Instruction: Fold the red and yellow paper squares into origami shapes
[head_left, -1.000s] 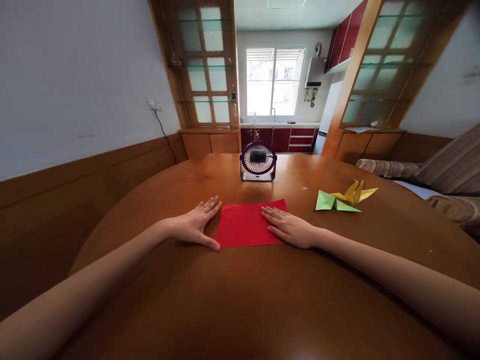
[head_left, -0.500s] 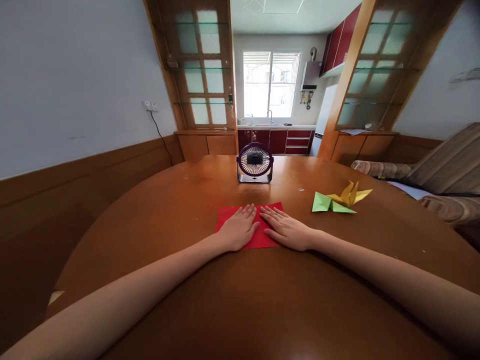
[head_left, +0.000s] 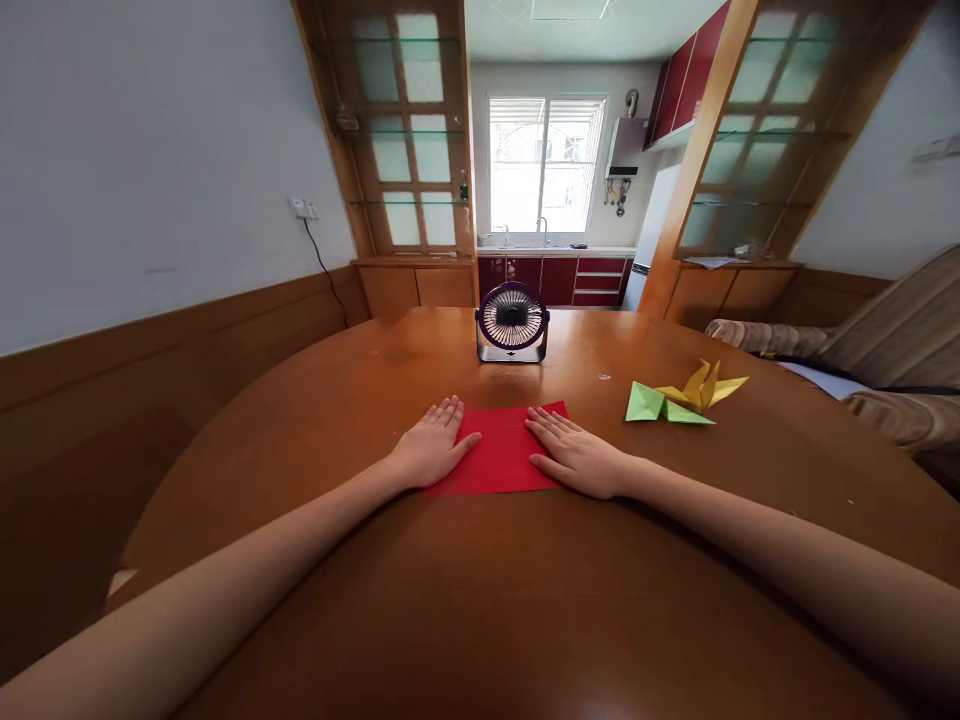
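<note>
The left hand (head_left: 433, 446) and right hand (head_left: 576, 457) rest flat and unclenched on opposite ends of the red paper (head_left: 501, 458) atop the surface (head_left: 480, 590).

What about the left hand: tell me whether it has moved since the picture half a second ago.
Yes, leftward: against the fan, the left hand now lies farther left, over the left side of the red paper.

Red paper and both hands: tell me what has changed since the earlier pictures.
The left hand first moved right from the red paper's left edge to beside the right hand, then back left; it now lies over the paper's left part. Neither hand has gripped anything. The right hand stayed flat on the right part; the fan and the green and yellow folded papers stayed put.
</note>
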